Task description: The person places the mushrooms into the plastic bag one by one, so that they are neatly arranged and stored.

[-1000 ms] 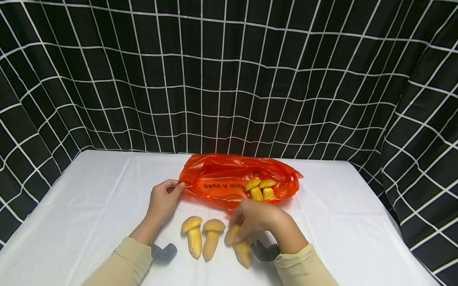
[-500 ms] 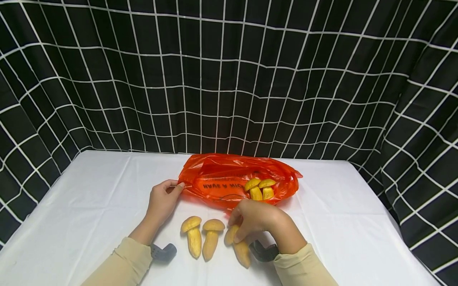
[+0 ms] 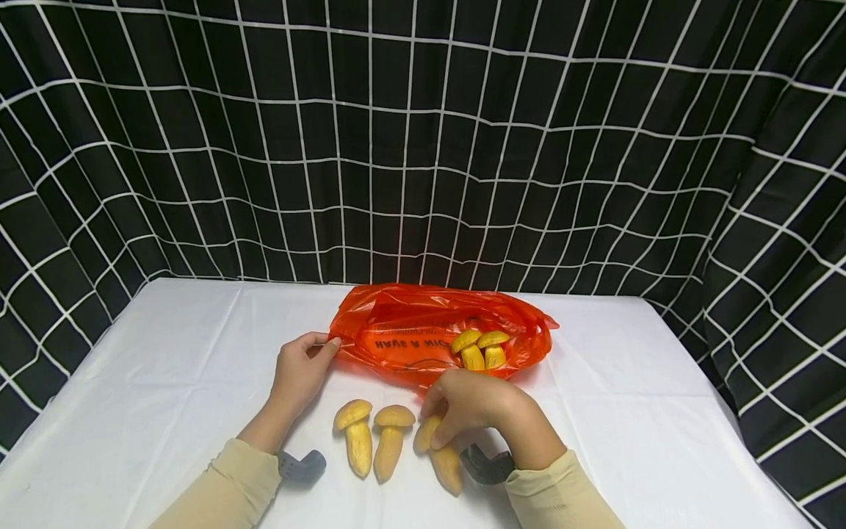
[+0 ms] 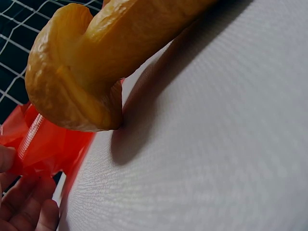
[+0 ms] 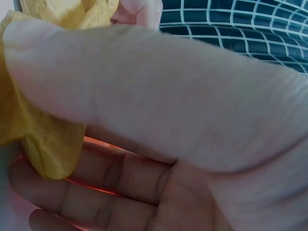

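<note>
White tablecloth (image 3: 165, 353): left hand (image 3: 299, 373) pinches orange bag (image 3: 410, 330); right hand (image 3: 479, 404) grips mushroom (image 3: 439, 452).

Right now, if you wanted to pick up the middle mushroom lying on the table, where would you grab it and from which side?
Probably the stem. The middle mushroom lies flat on the white table, cap toward the bag, its long stem pointing at the person. Coming from above, fingers could pinch the stem across its width; there seem to be small gaps to the left mushroom and the one under the right hand.
</note>
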`<action>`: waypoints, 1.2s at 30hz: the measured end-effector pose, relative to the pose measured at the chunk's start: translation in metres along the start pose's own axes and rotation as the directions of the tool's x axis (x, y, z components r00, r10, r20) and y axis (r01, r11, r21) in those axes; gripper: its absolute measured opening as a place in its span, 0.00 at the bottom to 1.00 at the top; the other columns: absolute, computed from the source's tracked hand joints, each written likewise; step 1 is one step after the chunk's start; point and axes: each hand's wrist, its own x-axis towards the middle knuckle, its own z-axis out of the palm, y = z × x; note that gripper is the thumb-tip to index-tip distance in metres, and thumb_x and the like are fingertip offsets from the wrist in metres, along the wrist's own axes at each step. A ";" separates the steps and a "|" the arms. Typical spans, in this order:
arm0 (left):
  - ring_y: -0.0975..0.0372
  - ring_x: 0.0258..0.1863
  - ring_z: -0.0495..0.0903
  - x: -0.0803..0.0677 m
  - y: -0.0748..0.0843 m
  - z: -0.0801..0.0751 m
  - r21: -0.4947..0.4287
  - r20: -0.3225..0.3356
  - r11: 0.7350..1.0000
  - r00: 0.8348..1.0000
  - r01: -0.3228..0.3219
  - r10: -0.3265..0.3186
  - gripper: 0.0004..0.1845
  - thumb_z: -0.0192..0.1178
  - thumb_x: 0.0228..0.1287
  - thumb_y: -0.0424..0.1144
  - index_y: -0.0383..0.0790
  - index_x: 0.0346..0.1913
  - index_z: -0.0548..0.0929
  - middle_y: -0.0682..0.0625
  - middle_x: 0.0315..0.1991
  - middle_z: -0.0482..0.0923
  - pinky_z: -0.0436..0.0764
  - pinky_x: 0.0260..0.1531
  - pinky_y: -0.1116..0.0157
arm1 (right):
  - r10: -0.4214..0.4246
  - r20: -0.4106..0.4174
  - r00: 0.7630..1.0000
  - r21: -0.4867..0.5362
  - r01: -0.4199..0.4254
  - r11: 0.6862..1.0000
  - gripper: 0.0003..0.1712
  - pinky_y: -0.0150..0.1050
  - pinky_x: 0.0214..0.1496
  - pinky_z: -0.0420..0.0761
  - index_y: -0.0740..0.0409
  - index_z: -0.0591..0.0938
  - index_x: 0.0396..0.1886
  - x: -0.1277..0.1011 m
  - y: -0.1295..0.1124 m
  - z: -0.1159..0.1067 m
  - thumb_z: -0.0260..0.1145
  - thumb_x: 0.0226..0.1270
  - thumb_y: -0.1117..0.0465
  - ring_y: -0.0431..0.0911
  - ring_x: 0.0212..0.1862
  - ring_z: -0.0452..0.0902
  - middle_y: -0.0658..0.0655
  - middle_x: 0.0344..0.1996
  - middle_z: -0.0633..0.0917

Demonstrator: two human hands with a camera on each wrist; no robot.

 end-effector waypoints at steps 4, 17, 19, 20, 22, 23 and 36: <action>0.56 0.40 0.81 0.000 0.000 0.000 0.001 0.002 1.000 1.000 -0.001 0.001 0.15 0.62 0.67 0.45 0.35 0.44 0.86 0.44 0.40 0.86 0.81 0.44 0.71 | 0.001 0.003 1.000 -0.004 -0.001 1.000 0.16 0.40 0.43 0.79 0.52 0.89 0.36 0.001 0.001 0.000 0.80 0.43 0.64 0.42 0.34 0.78 0.44 0.28 0.85; 0.56 0.39 0.80 -0.001 0.001 0.001 0.003 0.000 1.000 1.000 0.003 -0.003 0.14 0.62 0.67 0.45 0.35 0.43 0.86 0.44 0.39 0.86 0.77 0.40 0.76 | -0.005 0.017 1.000 -0.007 0.005 1.000 0.15 0.39 0.44 0.79 0.50 0.89 0.37 0.002 0.006 -0.001 0.79 0.45 0.64 0.41 0.34 0.78 0.43 0.28 0.85; 0.56 0.39 0.80 -0.001 0.001 0.001 0.003 0.000 1.000 1.000 0.003 -0.003 0.14 0.62 0.67 0.45 0.35 0.43 0.86 0.44 0.39 0.86 0.77 0.40 0.77 | -0.007 0.019 1.000 0.000 0.007 1.000 0.15 0.40 0.44 0.79 0.50 0.89 0.37 0.002 0.007 -0.001 0.79 0.46 0.64 0.41 0.35 0.78 0.44 0.28 0.85; 0.56 0.40 0.80 -0.001 0.001 0.001 0.002 -0.001 1.000 1.000 0.002 -0.002 0.14 0.62 0.67 0.45 0.35 0.42 0.86 0.44 0.39 0.86 0.77 0.40 0.77 | -0.009 0.020 1.000 0.001 0.009 1.000 0.15 0.40 0.44 0.79 0.50 0.89 0.37 0.001 0.007 -0.001 0.79 0.46 0.64 0.41 0.35 0.78 0.44 0.28 0.85; 0.56 0.39 0.80 -0.001 0.001 0.001 0.000 -0.002 1.000 1.000 0.001 -0.001 0.14 0.62 0.67 0.44 0.35 0.42 0.86 0.44 0.39 0.86 0.77 0.39 0.77 | -0.012 0.019 1.000 0.002 0.012 1.000 0.15 0.40 0.45 0.79 0.49 0.89 0.37 0.001 0.008 -0.002 0.79 0.46 0.63 0.41 0.36 0.78 0.43 0.29 0.85; 0.56 0.39 0.80 -0.001 0.001 0.001 -0.001 -0.002 1.000 1.000 0.001 -0.001 0.14 0.62 0.67 0.44 0.35 0.42 0.86 0.43 0.39 0.86 0.77 0.39 0.78 | -0.015 0.020 1.000 0.003 0.015 1.000 0.15 0.40 0.45 0.79 0.49 0.89 0.37 0.001 0.008 -0.002 0.78 0.46 0.63 0.41 0.36 0.78 0.43 0.29 0.85; 0.56 0.40 0.80 -0.001 0.000 0.001 0.005 0.002 1.000 1.000 0.002 -0.002 0.14 0.62 0.67 0.45 0.35 0.43 0.86 0.43 0.40 0.86 0.76 0.40 0.79 | -0.012 0.017 1.000 -0.003 0.012 1.000 0.10 0.40 0.44 0.80 0.45 0.89 0.33 0.001 0.009 -0.005 0.79 0.49 0.56 0.40 0.35 0.79 0.42 0.28 0.86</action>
